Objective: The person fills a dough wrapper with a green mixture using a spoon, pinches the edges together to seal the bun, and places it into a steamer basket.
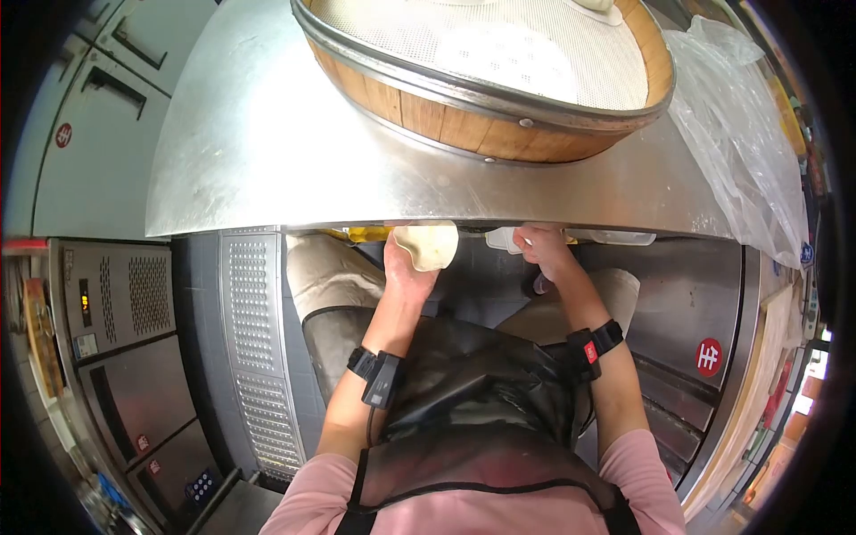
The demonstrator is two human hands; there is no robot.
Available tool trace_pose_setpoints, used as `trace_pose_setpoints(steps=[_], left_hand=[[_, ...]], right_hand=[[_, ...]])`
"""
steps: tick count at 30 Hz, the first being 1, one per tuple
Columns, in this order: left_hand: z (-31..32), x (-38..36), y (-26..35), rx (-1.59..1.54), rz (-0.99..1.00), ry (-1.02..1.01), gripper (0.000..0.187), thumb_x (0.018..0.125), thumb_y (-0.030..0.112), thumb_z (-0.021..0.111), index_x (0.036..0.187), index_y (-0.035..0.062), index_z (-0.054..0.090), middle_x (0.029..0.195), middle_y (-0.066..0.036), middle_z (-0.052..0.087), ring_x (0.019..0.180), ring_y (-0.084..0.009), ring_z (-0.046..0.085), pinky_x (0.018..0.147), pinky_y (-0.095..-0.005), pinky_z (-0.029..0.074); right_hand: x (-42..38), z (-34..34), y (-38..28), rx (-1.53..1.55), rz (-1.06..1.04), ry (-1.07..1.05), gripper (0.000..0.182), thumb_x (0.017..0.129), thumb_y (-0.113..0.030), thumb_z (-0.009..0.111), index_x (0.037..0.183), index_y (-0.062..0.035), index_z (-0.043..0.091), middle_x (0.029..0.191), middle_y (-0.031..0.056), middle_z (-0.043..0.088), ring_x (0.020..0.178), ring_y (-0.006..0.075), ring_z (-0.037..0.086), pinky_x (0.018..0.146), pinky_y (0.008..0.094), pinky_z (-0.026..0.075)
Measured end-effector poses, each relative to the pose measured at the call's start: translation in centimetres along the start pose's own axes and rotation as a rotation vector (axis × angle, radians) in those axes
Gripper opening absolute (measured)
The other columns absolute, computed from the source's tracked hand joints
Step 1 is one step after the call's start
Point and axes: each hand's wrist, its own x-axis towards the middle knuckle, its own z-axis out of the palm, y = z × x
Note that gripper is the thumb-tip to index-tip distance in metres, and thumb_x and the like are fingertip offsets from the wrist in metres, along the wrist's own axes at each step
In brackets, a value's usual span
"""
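On my left hand (408, 275) lies a round, pale dough wrapper (432, 246) with a wavy edge, and the fingers beneath it are mostly hidden. It is just below the front edge of the steel table. To the right, my right hand (542, 250) is closed, its fingers curled at a white, flat, plastic-looking piece (504, 239). The table edge hides the far side of that piece. Between the two hands there is a gap over the dark floor.
A large wooden steamer (446, 111) with metal bands stands on the steel table (259, 169). Pale dough pieces (593, 4) rest on its mesh liner at the far rim. Clear plastic sheeting (740, 125) hangs over the table's right side. Steel cabinets (134, 357) stand at left.
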Motion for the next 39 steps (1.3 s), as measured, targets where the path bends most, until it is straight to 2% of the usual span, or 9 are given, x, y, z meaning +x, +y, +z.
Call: trace_pose_setpoints(steps=[8,10,12,14,16,17,20,27,39], left_hand=[[5.1,2.3,-1.8,0.005,-0.002,-0.002,0.042,0.098,0.034,0.038,0.128,0.0053,0.046,0.128,-0.011,0.052,0.118,-0.0278,0.049,0.102,-0.0431,0.039],[5.0,3.4,-2.6,0.011,-0.008,-0.076,0.046,0.096,0.036,0.041,0.13,0.0063,0.044,0.132,-0.012,0.049,0.121,-0.0285,0.046,0.105,-0.043,0.036],[5.6,3.9,-3.1,-0.097,-0.057,-0.028,0.048,0.095,0.039,0.041,0.131,0.0073,0.043,0.134,-0.012,0.048,0.122,-0.0286,0.046,0.105,-0.0435,0.035],[4.2,5.0,-3.9,-0.051,-0.036,0.017,0.05,0.095,0.041,0.038,0.133,0.0079,0.042,0.137,-0.012,0.044,0.124,-0.0285,0.044,0.104,-0.0439,0.036],[-2.4,8.2,-4.7,0.79,0.433,-0.373,0.051,0.095,0.041,0.038,0.133,0.0073,0.041,0.137,-0.012,0.044,0.122,-0.0294,0.045,0.102,-0.045,0.037],[3.2,5.1,-3.4,0.03,-0.02,0.087,0.05,0.094,0.039,0.041,0.132,0.0057,0.042,0.136,-0.012,0.045,0.119,-0.0304,0.047,0.102,-0.0451,0.037],[3.7,4.2,-3.0,0.128,-0.018,0.2,0.049,0.095,0.038,0.042,0.131,0.0035,0.043,0.135,-0.013,0.046,0.118,-0.0311,0.047,0.103,-0.0453,0.036],[6.3,2.1,-3.0,0.052,0.027,0.01,0.046,0.098,0.033,0.033,0.13,0.0019,0.042,0.133,-0.014,0.045,0.119,-0.03,0.046,0.102,-0.0474,0.036],[6.5,1.3,-3.6,-0.091,-0.029,0.01,0.038,0.096,0.029,0.036,0.121,0.0036,0.05,0.125,-0.014,0.052,0.113,-0.0317,0.05,0.098,-0.0561,0.038]], right_hand=[[-4.4,1.6,-2.4,0.038,-0.137,-0.036,0.02,0.09,-0.015,0.053,0.075,-0.0036,0.06,0.059,-0.002,0.046,0.047,0.0078,0.037,0.042,0.0233,0.027],[-5.2,4.2,-0.7,-0.279,-0.556,0.278,0.019,0.092,-0.013,0.051,0.101,-0.0024,0.064,0.062,0.0019,0.049,0.055,0.0095,0.046,0.049,0.0278,0.039],[-5.6,5.7,-0.2,-0.798,-0.913,0.431,0.036,0.089,-0.003,0.047,0.124,-0.0071,0.057,0.073,0.0111,0.055,0.057,0.024,0.053,0.058,0.0287,0.043],[-7.1,7.0,-0.1,-1.149,-0.768,0.446,0.039,0.088,0.0,0.046,0.125,-0.0068,0.056,0.081,0.0179,0.056,0.063,0.0313,0.055,0.062,0.0323,0.046],[-6.9,7.0,0.6,-1.018,-0.795,0.428,0.039,0.088,0.001,0.046,0.125,-0.0074,0.056,0.081,0.0173,0.056,0.064,0.0316,0.056,0.062,0.0326,0.046],[-6.8,7.0,0.8,-0.887,-0.803,0.404,0.039,0.088,0.001,0.046,0.124,-0.0079,0.057,0.082,0.0168,0.057,0.066,0.0319,0.056,0.061,0.033,0.046],[-7.0,6.7,-0.2,-0.705,-0.891,0.376,0.041,0.087,-0.001,0.049,0.126,-0.0108,0.056,0.083,0.0152,0.057,0.073,0.0359,0.06,0.063,0.0415,0.048],[-8.0,5.1,-2.1,-1.28,-0.976,0.311,0.046,0.077,0.004,0.054,0.12,-0.0099,0.061,0.075,0.0078,0.049,0.058,0.0256,0.055,0.052,0.0358,0.045],[-8.3,8.6,1.7,-1.162,-0.912,0.48,0.05,0.08,0.001,0.054,0.129,-0.0088,0.053,0.079,0.0085,0.048,0.054,0.0261,0.056,0.049,0.0363,0.048]])
